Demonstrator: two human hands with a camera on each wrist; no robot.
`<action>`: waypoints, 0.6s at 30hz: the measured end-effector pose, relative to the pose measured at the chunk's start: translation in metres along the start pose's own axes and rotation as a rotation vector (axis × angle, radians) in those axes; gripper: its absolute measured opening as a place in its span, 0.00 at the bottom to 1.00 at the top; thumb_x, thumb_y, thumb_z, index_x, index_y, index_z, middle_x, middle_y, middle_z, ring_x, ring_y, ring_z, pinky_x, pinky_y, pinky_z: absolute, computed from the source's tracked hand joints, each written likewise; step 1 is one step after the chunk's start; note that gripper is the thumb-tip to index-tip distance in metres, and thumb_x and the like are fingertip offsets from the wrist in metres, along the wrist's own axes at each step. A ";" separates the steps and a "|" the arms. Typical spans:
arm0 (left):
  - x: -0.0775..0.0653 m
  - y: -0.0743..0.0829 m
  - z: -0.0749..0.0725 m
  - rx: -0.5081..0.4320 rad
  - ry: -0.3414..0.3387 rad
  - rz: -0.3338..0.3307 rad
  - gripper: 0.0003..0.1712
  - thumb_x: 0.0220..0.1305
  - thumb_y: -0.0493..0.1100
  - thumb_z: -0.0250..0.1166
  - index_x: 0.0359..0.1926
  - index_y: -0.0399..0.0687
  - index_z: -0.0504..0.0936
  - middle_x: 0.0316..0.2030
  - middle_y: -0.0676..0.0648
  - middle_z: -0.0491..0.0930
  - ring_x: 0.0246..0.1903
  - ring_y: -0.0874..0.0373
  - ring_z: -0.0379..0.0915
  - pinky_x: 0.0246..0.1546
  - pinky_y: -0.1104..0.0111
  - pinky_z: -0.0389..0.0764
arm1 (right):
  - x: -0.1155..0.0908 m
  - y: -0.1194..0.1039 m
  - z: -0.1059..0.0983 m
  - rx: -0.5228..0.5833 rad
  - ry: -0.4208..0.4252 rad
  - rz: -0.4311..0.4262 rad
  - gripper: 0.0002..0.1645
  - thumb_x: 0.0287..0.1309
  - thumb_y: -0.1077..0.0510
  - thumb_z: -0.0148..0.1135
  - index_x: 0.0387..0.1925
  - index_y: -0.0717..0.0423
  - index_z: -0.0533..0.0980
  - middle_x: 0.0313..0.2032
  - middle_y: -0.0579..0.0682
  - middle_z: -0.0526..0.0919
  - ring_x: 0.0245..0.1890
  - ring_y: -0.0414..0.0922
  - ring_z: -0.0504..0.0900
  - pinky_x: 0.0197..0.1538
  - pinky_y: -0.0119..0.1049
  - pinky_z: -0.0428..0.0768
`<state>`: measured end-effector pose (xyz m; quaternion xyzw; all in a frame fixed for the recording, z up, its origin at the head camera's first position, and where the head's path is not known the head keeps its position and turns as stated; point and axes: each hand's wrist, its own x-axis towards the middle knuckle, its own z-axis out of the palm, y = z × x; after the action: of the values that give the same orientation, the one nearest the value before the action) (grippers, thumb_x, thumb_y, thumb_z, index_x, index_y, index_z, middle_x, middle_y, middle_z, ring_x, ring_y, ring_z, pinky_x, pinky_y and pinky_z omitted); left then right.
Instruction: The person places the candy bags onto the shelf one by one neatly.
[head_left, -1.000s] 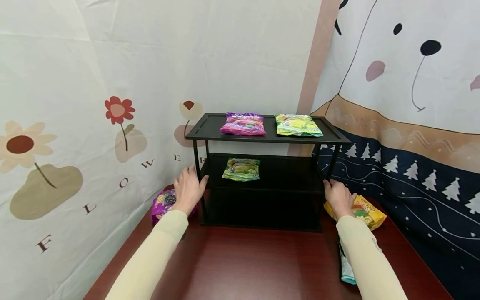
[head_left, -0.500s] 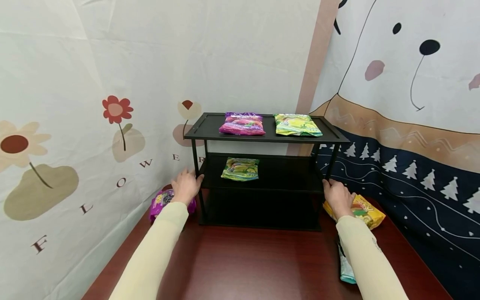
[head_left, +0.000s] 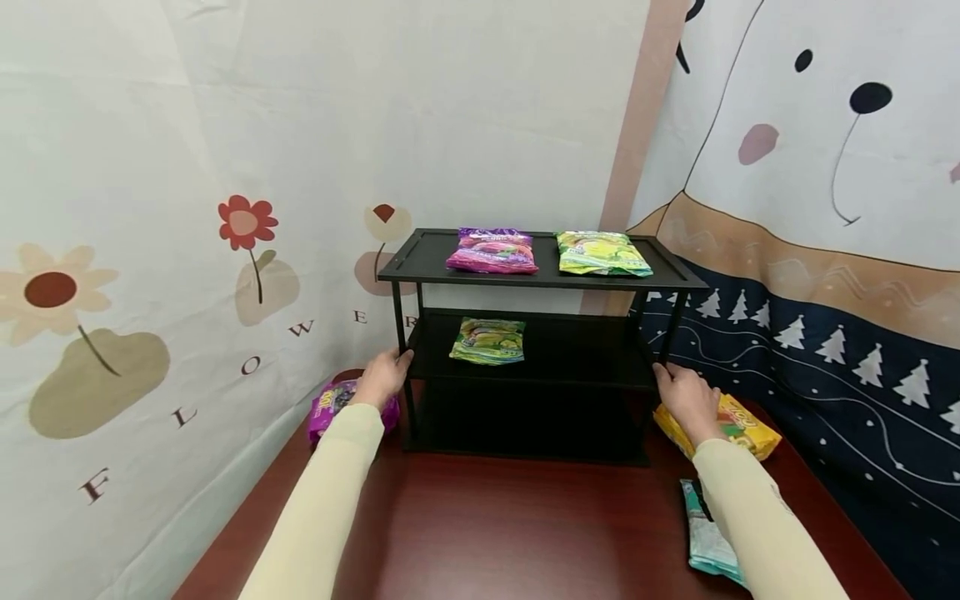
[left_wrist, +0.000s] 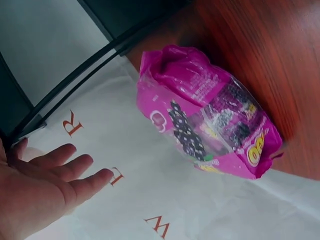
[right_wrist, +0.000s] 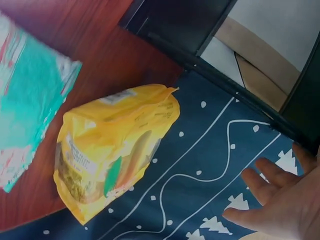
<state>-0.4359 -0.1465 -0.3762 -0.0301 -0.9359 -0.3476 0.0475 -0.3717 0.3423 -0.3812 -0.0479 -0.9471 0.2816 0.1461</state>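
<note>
A black three-tier shelf rack (head_left: 585, 350) stands on a dark red table. My left hand (head_left: 381, 379) pinches its left side at the middle tier, thumb at the front corner; the other fingers spread loosely in the left wrist view. On the right side my right hand (head_left: 688, 402) pinches the rack at the same height, its other fingers also loose. The top tier bears a purple-pink candy bag (head_left: 492, 252) and a yellow-green candy bag (head_left: 603, 253). A green candy bag (head_left: 487, 342) lies on the middle tier, left of centre.
Beside the rack's left end lies a purple bag with blackberry pictures (left_wrist: 210, 115). A yellow bag with a mango picture (right_wrist: 117, 150) lies at the right, with a teal packet (head_left: 708, 533) nearer the front. Printed cloth (head_left: 487, 108) hangs close behind the table (head_left: 502, 525).
My left hand has lowered, its raised fingers coming down at the rack's side. The right hand stays at its post. The view has shifted slightly, uncovering more of the teal packet.
</note>
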 end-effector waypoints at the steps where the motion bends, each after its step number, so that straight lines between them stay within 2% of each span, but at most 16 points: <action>1: 0.000 0.001 0.000 0.003 -0.002 -0.004 0.32 0.80 0.55 0.40 0.73 0.40 0.64 0.67 0.31 0.66 0.67 0.32 0.59 0.64 0.35 0.57 | 0.000 0.002 -0.002 -0.004 -0.017 -0.013 0.41 0.77 0.39 0.33 0.68 0.70 0.65 0.65 0.74 0.65 0.64 0.75 0.59 0.64 0.75 0.42; 5: -0.001 0.004 0.002 0.021 -0.010 -0.022 0.33 0.80 0.56 0.39 0.73 0.39 0.64 0.67 0.31 0.66 0.67 0.33 0.59 0.64 0.35 0.55 | -0.003 0.011 -0.010 -0.029 -0.080 -0.070 0.43 0.77 0.38 0.30 0.69 0.72 0.62 0.66 0.75 0.62 0.65 0.75 0.58 0.64 0.74 0.47; 10: 0.000 0.006 0.003 0.036 -0.012 -0.045 0.33 0.79 0.57 0.39 0.73 0.41 0.64 0.67 0.32 0.66 0.68 0.32 0.57 0.64 0.30 0.47 | -0.008 0.021 -0.018 -0.063 -0.126 -0.128 0.44 0.77 0.37 0.29 0.68 0.72 0.65 0.64 0.74 0.66 0.62 0.74 0.64 0.61 0.72 0.56; 15: -0.002 0.004 0.005 0.038 -0.013 -0.057 0.34 0.80 0.57 0.39 0.74 0.39 0.61 0.69 0.31 0.63 0.69 0.31 0.54 0.64 0.29 0.41 | -0.019 0.040 -0.024 -0.109 -0.208 -0.078 0.52 0.75 0.33 0.22 0.64 0.79 0.64 0.62 0.78 0.66 0.59 0.75 0.67 0.59 0.70 0.64; 18: -0.003 0.002 0.005 0.053 -0.013 -0.062 0.35 0.80 0.57 0.38 0.74 0.38 0.60 0.70 0.32 0.62 0.69 0.32 0.54 0.64 0.29 0.40 | -0.027 0.056 -0.027 -0.142 -0.262 -0.050 0.54 0.75 0.32 0.22 0.65 0.81 0.61 0.62 0.80 0.64 0.60 0.76 0.65 0.60 0.69 0.65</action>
<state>-0.4333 -0.1413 -0.3790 -0.0019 -0.9455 -0.3241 0.0311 -0.3377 0.3984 -0.3970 0.0024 -0.9766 0.2139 0.0244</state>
